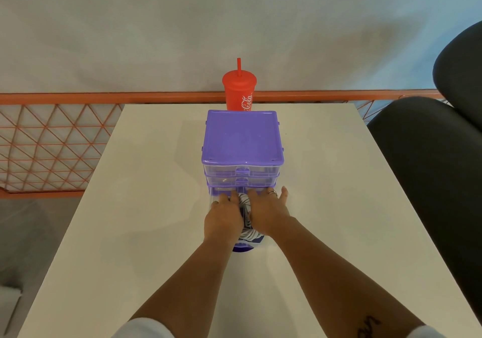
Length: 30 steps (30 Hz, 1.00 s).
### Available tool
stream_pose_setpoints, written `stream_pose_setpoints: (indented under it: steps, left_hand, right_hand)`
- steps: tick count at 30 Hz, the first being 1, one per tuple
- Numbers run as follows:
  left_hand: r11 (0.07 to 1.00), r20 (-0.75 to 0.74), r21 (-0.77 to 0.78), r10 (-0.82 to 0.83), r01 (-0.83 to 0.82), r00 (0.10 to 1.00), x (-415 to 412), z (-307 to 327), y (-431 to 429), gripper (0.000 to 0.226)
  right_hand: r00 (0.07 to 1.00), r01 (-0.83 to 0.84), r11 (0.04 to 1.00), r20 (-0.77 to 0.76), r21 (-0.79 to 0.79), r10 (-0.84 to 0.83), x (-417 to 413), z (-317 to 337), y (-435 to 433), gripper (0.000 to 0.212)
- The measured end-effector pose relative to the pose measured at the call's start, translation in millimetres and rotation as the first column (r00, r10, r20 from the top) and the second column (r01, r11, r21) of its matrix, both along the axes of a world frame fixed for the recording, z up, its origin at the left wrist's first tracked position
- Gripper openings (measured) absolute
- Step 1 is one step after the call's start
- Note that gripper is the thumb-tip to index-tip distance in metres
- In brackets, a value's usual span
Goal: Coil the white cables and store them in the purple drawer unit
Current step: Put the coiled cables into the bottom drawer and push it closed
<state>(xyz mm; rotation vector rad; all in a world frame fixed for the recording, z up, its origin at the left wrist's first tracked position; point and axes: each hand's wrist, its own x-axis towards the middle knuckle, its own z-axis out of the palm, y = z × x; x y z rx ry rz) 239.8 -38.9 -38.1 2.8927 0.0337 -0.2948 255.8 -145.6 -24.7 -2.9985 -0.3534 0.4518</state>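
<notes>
White table [130, 207], seen from above. Purple drawer unit [242, 137] stands along the table's midline, nearer the far edge than the near one. It has three clear drawers under a purple lid; the top two are pushed in. The bottom drawer [241, 248] is pulled out toward the near edge, its purple front showing below the wrists.

White cables [244, 203] lie bundled in loops inside that open drawer, visible in the gap between the two hands.

Left hand [224, 216]: palm down on the left part of the bundle, fingers fairly straight, pointing at the unit. Right hand [268, 211]: palm down on the right part, fingers spread and flat, tips at the unit's front, ring [272, 193] on one finger. Neither hand grips anything.

Red lidded cup [240, 92] with a straw sits at the far edge, just behind the unit. Black chair [430, 168] stands off the right edge. Orange mesh railing [52, 142] runs beyond the left and far edges.
</notes>
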Motion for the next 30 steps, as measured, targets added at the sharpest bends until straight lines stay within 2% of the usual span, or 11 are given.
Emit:
stream_pose_setpoints:
  steps: [5,8,11,12,15,17,20,21,24,28,30]
  left_hand:
    - [0.996,0.068,0.048,-0.08,0.077,0.994,2.2,2.4,3.0,0.053]
    - [0.987,0.098,0.098,-0.138,0.129,0.985,1.8,1.6,6.1,0.054]
    - [0.98,0.118,0.134,-0.161,0.145,0.98,-0.1,-4.1,9.7,0.055]
    - [0.978,0.13,0.142,-0.173,0.154,0.976,-0.8,-5.3,12.1,0.055]
    - [0.979,0.214,0.103,-0.195,0.176,0.957,-1.9,-6.0,20.7,0.048]
    - [0.978,0.284,0.078,-0.207,0.192,0.936,-4.6,-7.4,27.9,0.039]
    - [0.979,0.12,0.016,-0.202,0.202,0.972,-12.1,-6.7,35.9,0.06]
    - [0.98,0.049,0.016,-0.2,0.199,0.979,-13.4,-7.0,38.2,0.061]
    - [0.972,-0.022,0.087,-0.218,0.219,0.976,-13.8,-2.3,37.6,0.051]
    - [0.982,-0.034,0.032,-0.187,0.188,0.982,-12.9,4.0,34.0,0.05]
    - [0.984,0.072,-0.075,-0.155,0.16,0.985,-14.0,8.1,37.0,0.044]
  right_hand:
    - [0.972,-0.042,0.999,0.229,-0.02,0.045,-9.5,-14.6,-6.9,0.053]
    - [0.948,-0.029,0.994,0.319,0.108,-0.007,-15.5,-20.3,-12.7,0.055]
    - [0.943,-0.042,0.979,0.332,0.198,-0.027,-21.3,-25.0,-20.0,0.042]
    - [0.948,-0.046,0.978,0.316,0.203,-0.021,-23.4,-26.2,-22.4,0.044]
    - [0.995,-0.041,0.98,0.103,0.195,0.021,-29.4,-17.7,-25.3,0.091]
    - [0.999,-0.036,0.985,0.025,0.168,0.033,-32.9,-16.9,-26.3,0.106]
    - [0.999,-0.038,0.99,-0.021,0.139,0.042,-33.4,-19.4,-26.5,0.102]
    - [0.999,-0.035,0.991,-0.034,0.131,0.04,-32.2,-19.1,-26.2,0.094]
    - [0.998,-0.022,0.993,-0.055,0.115,0.029,-29.7,-15.4,-23.1,0.078]
    - [0.996,0.04,0.988,-0.08,0.152,-0.028,-31.9,-11.6,-19.7,0.078]
    - [0.997,0.067,0.973,-0.061,0.222,-0.055,-35.0,-11.4,-21.5,0.079]
